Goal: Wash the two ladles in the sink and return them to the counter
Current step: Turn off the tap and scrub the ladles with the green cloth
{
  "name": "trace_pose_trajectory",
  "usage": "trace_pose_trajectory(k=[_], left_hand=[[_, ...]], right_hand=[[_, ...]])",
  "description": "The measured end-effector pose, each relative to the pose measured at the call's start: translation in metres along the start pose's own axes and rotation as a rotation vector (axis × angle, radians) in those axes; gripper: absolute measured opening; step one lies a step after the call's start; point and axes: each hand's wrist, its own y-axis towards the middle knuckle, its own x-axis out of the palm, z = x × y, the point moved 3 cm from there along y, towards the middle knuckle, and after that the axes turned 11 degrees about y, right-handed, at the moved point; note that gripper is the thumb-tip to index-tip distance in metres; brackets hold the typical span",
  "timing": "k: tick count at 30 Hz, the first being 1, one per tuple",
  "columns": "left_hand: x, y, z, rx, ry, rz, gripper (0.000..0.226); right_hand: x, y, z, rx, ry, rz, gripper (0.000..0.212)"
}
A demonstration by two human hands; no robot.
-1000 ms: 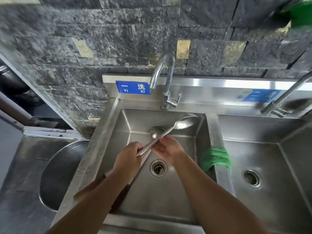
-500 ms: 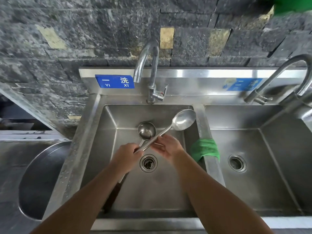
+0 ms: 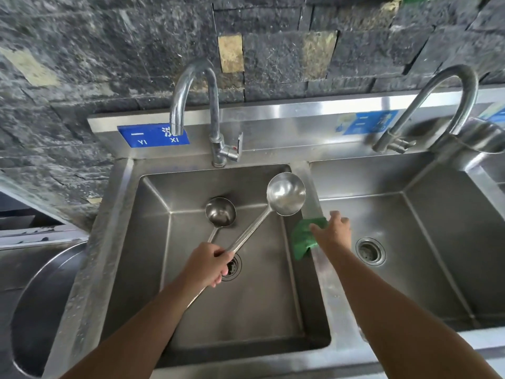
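Head view: we are gripping the large ladle and small ladle by their handles in our left hand over the sink, while our right hand, fingers spread loose, is touching the green cloth, so scrubbing, rinsing and the table return are seemingly remaining.

Large ladle and small ladle cross the left basin; the right basin lies open.
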Motion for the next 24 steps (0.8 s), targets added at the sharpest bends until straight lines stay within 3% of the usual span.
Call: trace_pose_trajectory(k=[4,8,12,14,16,19,22,24], left_hand=[[0.007,-0.002,0.005,-0.001,-0.059,-0.031,0.026],[0.005,-0.016,0.006,-0.001,-0.112,-0.043,0.022],[0.003,-0.028,0.002,-0.040,-0.120,-0.014,0.025],[0.000,-0.032,0.001,-0.050,-0.122,0.002,0.027],[-0.004,-0.038,0.003,-0.039,-0.135,0.011,0.028],[-0.016,-0.042,0.006,-0.020,-0.146,0.022,0.028],[-0.032,-0.045,0.009,0.014,-0.140,0.041,0.027],[-0.043,-0.049,0.011,0.058,-0.147,0.042,0.025]], right_hand=[[0.001,0.020,0.023,0.225,0.148,-0.145,0.079],[0.014,0.024,0.042,0.220,0.190,-0.207,0.065],[-0.004,0.009,0.027,0.104,0.058,-0.013,0.031],[-0.018,-0.005,0.016,0.071,0.112,0.086,0.022],[-0.022,-0.021,0.009,0.044,0.301,0.132,0.019],[-0.020,-0.047,-0.002,0.102,0.773,0.152,0.017],[0.003,-0.076,-0.015,0.303,1.249,0.002,0.013],[0.026,-0.094,-0.020,0.406,1.387,-0.104,0.036]])
